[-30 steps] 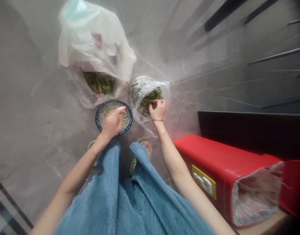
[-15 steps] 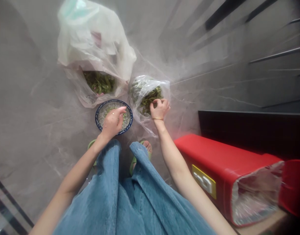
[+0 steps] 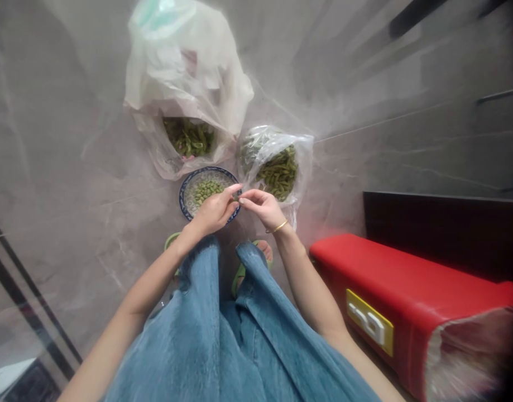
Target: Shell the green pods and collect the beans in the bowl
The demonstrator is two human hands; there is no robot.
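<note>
My left hand [image 3: 216, 212] is over the right side of a blue-rimmed plate [image 3: 185, 207], its fingers closed on a small green bean pod [image 3: 236, 197]. From the right, my right hand [image 3: 262, 207] meets it, thumb and forefinger pinching the same pod, mostly hidden by the fingertips. Shelled green beans [image 3: 206, 190] lie on the plate. Just beyond my right hand is a clear plastic bag [image 3: 304, 153] holding many green pods [image 3: 279, 176]. Behind the plate stands a larger white plastic bag [image 3: 189, 67], its mouth showing more green pods [image 3: 191, 138].
A red bin [image 3: 390, 279] with a plastic liner stands at the right, beside a dark panel [image 3: 440, 229]. My feet in green slippers [image 3: 239, 276] are just below the plate on the grey tiled floor [image 3: 72, 167]. Dark bars [image 3: 25, 296] cross the lower left.
My right hand has left the clear bag of pods and come left to meet my left hand at the plate. The whole view has shifted, with things appearing further right.
</note>
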